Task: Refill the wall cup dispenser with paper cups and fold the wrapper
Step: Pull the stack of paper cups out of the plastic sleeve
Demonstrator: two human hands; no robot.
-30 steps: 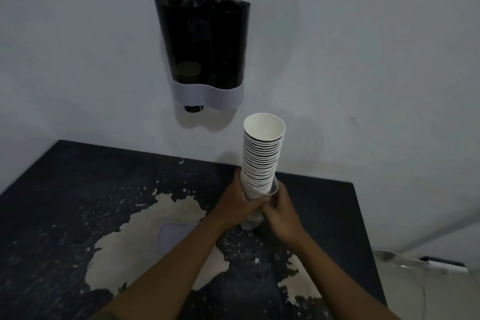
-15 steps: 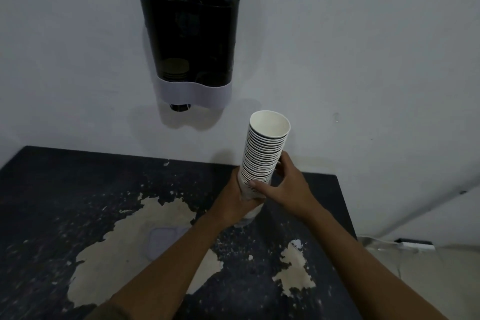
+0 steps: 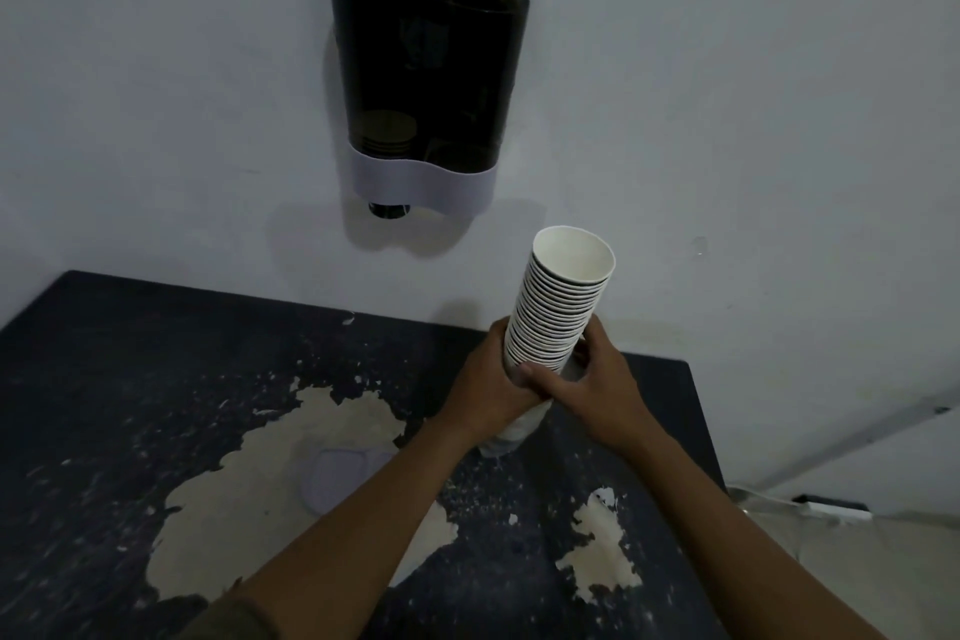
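Both hands grip a tall stack of white paper cups point(image 3: 563, 307) near its base, the left hand point(image 3: 491, 387) curled round the wrapped lower end, the right hand point(image 3: 589, 379) just beside it. The dark wall dispenser point(image 3: 428, 83) hangs above and left of the hands. The stack looks light but crushable and liable to bend or separate, so holding it low and supporting its sides seems wise. The clear wrapper point(image 3: 511, 429) below the hands is hard to make out over the dark desk point(image 3: 156, 353).

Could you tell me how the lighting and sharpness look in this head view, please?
Head view: dim and bluish; the dispenser casts a soft shadow on the wall; its dark interior is murky; the cup stack is the brightest, sharpest thing; wide-angle bending toward the edges.
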